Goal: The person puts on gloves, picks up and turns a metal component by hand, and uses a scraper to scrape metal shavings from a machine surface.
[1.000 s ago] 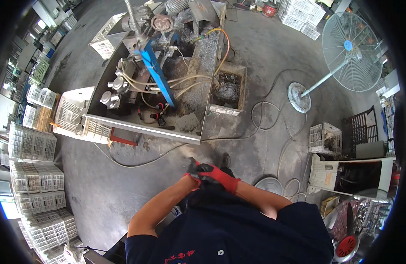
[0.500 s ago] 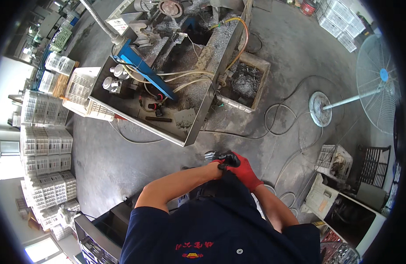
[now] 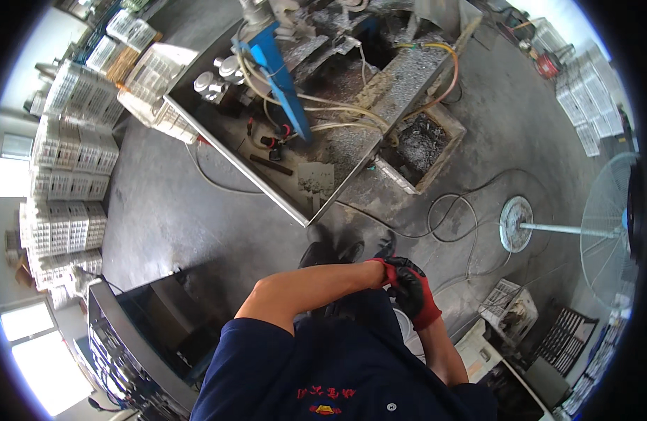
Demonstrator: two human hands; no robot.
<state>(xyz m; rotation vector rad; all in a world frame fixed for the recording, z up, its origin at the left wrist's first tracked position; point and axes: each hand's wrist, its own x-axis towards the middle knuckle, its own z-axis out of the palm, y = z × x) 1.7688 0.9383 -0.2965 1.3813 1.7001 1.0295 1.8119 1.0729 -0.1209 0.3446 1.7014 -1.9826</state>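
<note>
Red-black glove [image 3: 416, 298] on right hand hides left hand's fingers.

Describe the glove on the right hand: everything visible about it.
The glove covers the right hand: a knit-looking red back and cuff, with a black, rubbery-looking coating over palm and fingers. The cuff ends at the wrist, with bare forearm beyond it. The hand is held in front of the dark blue shirt, its fingers curled, meeting the left hand, which also shows red. Whether anything is gripped between them cannot be told.
</note>
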